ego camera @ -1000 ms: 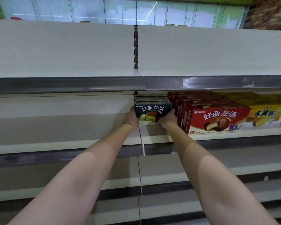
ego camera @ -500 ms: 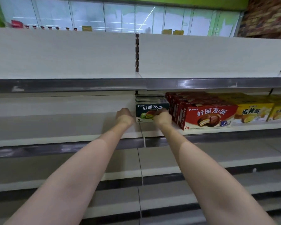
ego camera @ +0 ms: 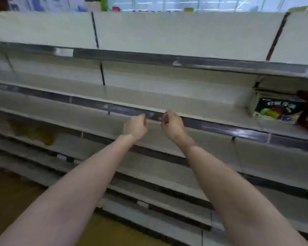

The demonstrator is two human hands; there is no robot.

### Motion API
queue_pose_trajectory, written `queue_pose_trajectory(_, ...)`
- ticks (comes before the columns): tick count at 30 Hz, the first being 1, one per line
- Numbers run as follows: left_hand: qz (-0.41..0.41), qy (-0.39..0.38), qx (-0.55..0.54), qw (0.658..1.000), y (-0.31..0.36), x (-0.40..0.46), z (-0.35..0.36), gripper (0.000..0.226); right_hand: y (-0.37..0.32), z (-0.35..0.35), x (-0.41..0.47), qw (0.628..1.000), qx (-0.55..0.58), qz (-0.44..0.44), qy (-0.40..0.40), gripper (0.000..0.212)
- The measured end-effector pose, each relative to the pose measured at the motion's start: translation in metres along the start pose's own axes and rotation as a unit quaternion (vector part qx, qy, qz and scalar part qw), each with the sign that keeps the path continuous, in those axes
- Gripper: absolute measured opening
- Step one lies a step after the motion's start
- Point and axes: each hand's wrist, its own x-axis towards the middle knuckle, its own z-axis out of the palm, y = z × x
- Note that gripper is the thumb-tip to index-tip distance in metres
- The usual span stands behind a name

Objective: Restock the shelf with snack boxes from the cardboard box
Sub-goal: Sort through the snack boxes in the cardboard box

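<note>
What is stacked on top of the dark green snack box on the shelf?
On the dark green snack box lie pale flat box tops, apparently more boxes, but blur hides the count. The upper shelf's edge covers anything higher.

Two bare forearms run up from the lower corners of the head view, uncovered from wrist to frame edge, with no sleeve edge showing. The left hand [ego camera: 135,125] and the right hand [ego camera: 172,124] are bare too; the blur leaves finer detail on them unreadable
</note>
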Motion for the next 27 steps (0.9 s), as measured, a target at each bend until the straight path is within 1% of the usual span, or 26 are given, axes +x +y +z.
queue_pose_trajectory(3,-0.067,-0.04,0.054,0.995,-0.105,-0.055,-0.031,0.014,-0.07,0.091,-0.028,0.993,-0.015,-0.032,-0.117,0.014)
queue_pose_trajectory(5,-0.108,-0.054,0.076,0.99,-0.168,-0.097,-0.048,0.014,-0.115,0.148,-0.05,0.983,-0.015,-0.077,-0.166,0.016)
queue_pose_trajectory(7,-0.157,-0.069,0.096,0.98,-0.228,-0.143,-0.061,0.012,-0.158,0.202,-0.077,0.97,-0.022,-0.108,-0.218,0.012)
queue_pose_trajectory(9,-0.203,-0.08,0.107,0.97,-0.281,-0.187,-0.076,0.012,-0.198,0.252,-0.105,0.958,-0.024,-0.123,-0.257,0.008)
queue_pose_trajectory(11,-0.246,-0.085,0.116,0.958,-0.327,-0.232,-0.091,0.008,-0.235,0.296,-0.134,0.949,-0.014,-0.156,-0.272,0.006)
queue_pose_trajectory(13,-0.283,-0.081,0.14,0.946,-0.368,-0.275,-0.102,0.008,-0.268,0.334,-0.162,0.933,-0.014,-0.187,-0.306,0.004)
queue_pose_trajectory(16,-0.363,-0.066,0.194,0.909,-0.427,-0.329,-0.114,0.013,-0.312,0.398,-0.198,0.904,-0.015,-0.22,-0.367,0.012)
queue_pose_trajectory(19,-0.437,-0.059,0.212,0.872,-0.481,-0.369,-0.13,0.024,-0.364,0.457,-0.222,0.87,0.008,-0.26,-0.42,0.009)
queue_pose_trajectory(21,-0.48,-0.053,0.223,0.847,-0.513,-0.391,-0.141,0.024,-0.404,0.489,-0.233,0.843,0.023,-0.292,-0.451,0.01)
queue_pose_trajectory(22,-0.5,-0.052,0.23,0.833,-0.527,-0.4,-0.149,0.023,-0.423,0.504,-0.238,0.83,0.037,-0.308,-0.464,0.007)
queue_pose_trajectory(23,-0.52,-0.056,0.232,0.82,-0.543,-0.409,-0.155,0.022,-0.443,0.518,-0.242,0.815,0.053,-0.327,-0.476,0.002)
queue_pose_trajectory(25,-0.556,-0.056,0.224,0.798,-0.576,-0.424,-0.171,0.022,-0.477,0.55,-0.248,0.788,0.077,-0.35,-0.501,0.01)
queue_pose_trajectory(27,-0.594,-0.04,0.197,0.779,-0.607,-0.437,-0.19,0.022,-0.511,0.58,-0.249,0.764,0.09,-0.366,-0.524,0.013)
